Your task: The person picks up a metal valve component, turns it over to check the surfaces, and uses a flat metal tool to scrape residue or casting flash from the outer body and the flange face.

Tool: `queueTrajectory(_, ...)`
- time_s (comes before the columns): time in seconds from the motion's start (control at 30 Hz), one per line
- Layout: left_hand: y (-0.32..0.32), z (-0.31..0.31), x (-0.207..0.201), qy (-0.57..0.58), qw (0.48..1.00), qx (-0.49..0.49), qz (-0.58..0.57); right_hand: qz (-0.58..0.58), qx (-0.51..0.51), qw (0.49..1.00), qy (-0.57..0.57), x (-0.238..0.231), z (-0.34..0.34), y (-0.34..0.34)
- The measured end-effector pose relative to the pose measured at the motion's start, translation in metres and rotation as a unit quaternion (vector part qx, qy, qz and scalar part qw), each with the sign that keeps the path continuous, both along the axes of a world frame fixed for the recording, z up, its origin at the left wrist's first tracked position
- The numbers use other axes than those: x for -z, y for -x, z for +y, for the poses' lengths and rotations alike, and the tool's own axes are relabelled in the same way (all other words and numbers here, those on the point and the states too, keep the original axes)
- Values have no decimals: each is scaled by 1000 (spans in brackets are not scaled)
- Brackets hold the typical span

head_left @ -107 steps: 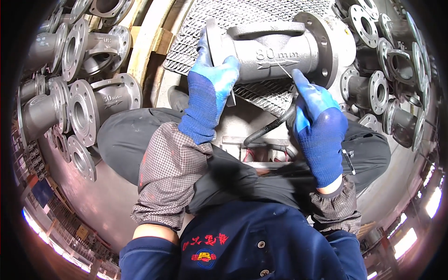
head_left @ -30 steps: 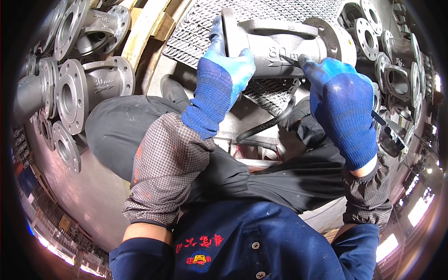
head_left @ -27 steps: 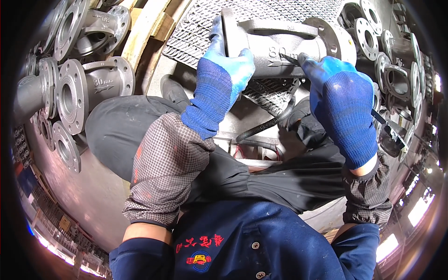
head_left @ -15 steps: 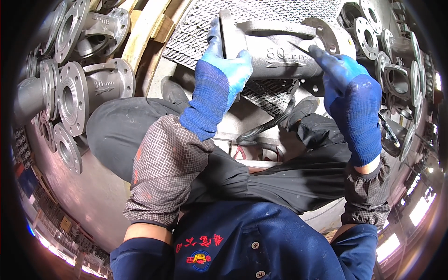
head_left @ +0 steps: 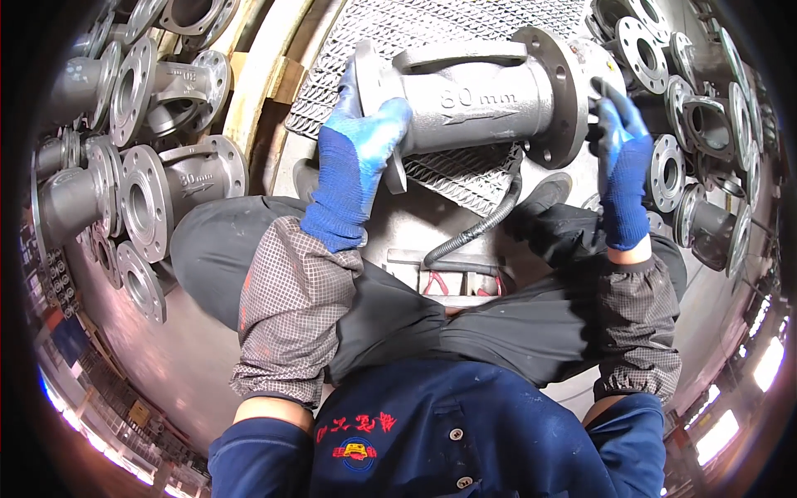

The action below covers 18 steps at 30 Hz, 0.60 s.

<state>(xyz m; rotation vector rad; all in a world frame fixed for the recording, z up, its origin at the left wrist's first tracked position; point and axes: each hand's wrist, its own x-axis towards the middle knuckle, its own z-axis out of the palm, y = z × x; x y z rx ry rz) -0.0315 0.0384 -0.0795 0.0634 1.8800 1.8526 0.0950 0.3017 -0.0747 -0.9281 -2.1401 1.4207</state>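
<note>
A grey cast flanged valve body lies across the metal mesh, with raised lettering and an arrow on its side. My gloved left hand is closed round its left flange, thumb on the near side and fingers behind. Just beyond the right flange, my gloved right hand is raised with its fingers bent and partly dark. What the right fingers hold is hard to make out. A pale, bright round part shows behind that flange, partly covered.
Under the valve body is a raised metal mesh. Similar flanged castings are stacked at the left beside curved wooden boards; more castings stand at the right. A ribbed black hose runs down between my legs.
The valve body has shifted left and turned, bringing its right flange into fuller view. My right hand has moved off its side to beyond that flange; the thin dark tip at its fingers no longer shows.
</note>
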Motion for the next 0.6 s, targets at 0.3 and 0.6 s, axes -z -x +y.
queueTrajectory(0.3, 22, -15, 37, 54, 874, 123, 468, -8, -156, 943, -295, 39, -10, -10)
queueTrajectory(0.6, 13, 10, 6, -56, 997, 14, 44, 35, -27, 998, -48, 52, -17, 2)
